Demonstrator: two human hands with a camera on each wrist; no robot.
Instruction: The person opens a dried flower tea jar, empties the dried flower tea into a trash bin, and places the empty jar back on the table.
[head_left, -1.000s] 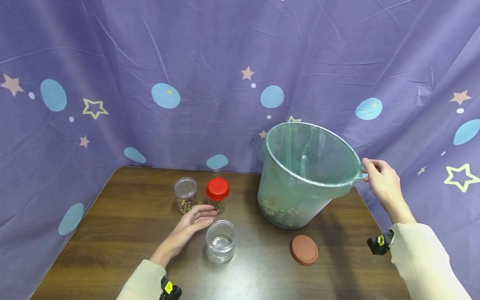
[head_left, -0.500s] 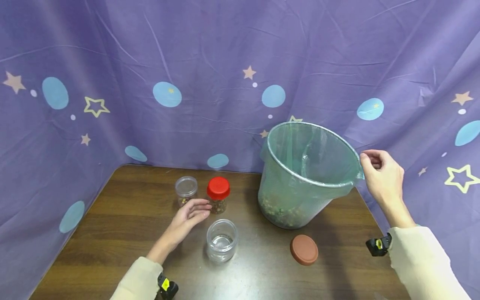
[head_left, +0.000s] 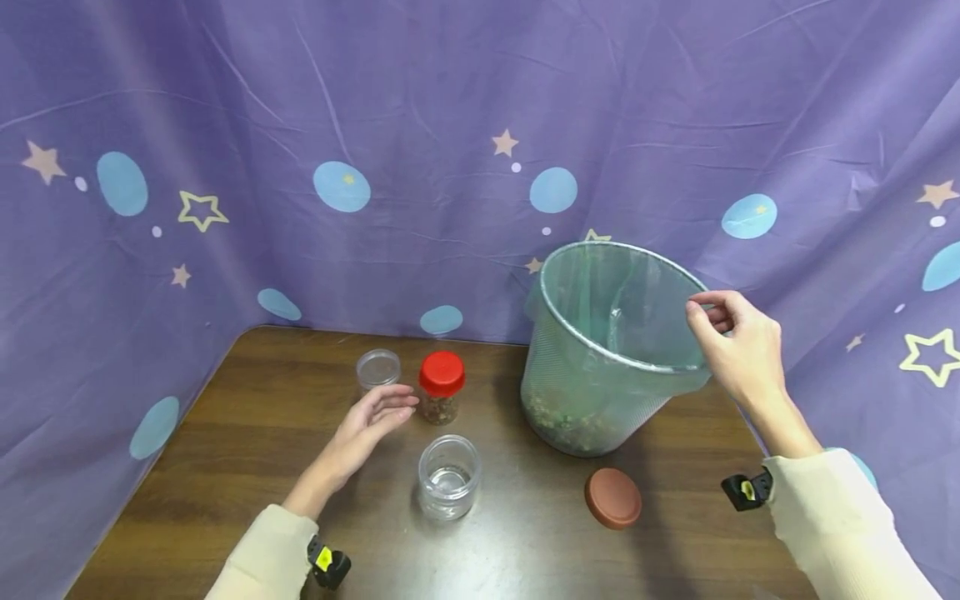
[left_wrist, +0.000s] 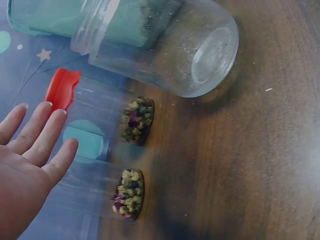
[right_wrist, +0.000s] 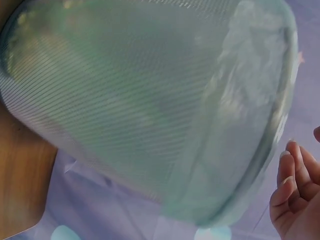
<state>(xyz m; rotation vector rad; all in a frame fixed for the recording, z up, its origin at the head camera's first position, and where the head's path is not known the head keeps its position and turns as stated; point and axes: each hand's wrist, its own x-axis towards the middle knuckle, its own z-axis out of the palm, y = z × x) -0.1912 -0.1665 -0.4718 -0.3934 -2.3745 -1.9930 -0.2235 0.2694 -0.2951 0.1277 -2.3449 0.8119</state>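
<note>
Nearest the viewer, two cream cloth sleeves (head_left: 840, 517) are noted, each wearing one small black wrist camera (head_left: 330, 567). One wide brown wooden table (head_left: 225, 467) bears the items below. One flat, round, terracotta-coloured lid (head_left: 613, 498) lies on it, right of centre. Jars counted: three. The nearest, one round, clear, open-topped jar (head_left: 448, 479), stands upright left of the lid.

Hands counted: two. The left hand (head_left: 371, 421) is spread wide, fingers extended and slightly bent, palm bare in the left wrist view, held beyond and to the left of the open-topped jar. The right hand (head_left: 738, 346) has its fingers loosely bent, thumb apart, with the grip vacant; the right wrist view shows its fingertips just beside the bin's rim, a slim gap between.

Just past the left fingertips stands one clear jar with a red lid (head_left: 441, 383); behind that hand, partly covered, is one clear jar with a transparent lid (head_left: 378, 367). Both contain dried flower buds (left_wrist: 130, 192).

One large, round, mesh-walled bin (head_left: 637, 392) stands to the left of the right hand, lined with one translucent mint-green bag (right_wrist: 240, 115) folded over the rim. Farthest is a purple curtain (head_left: 450, 100) printed with stars and blue ovals
</note>
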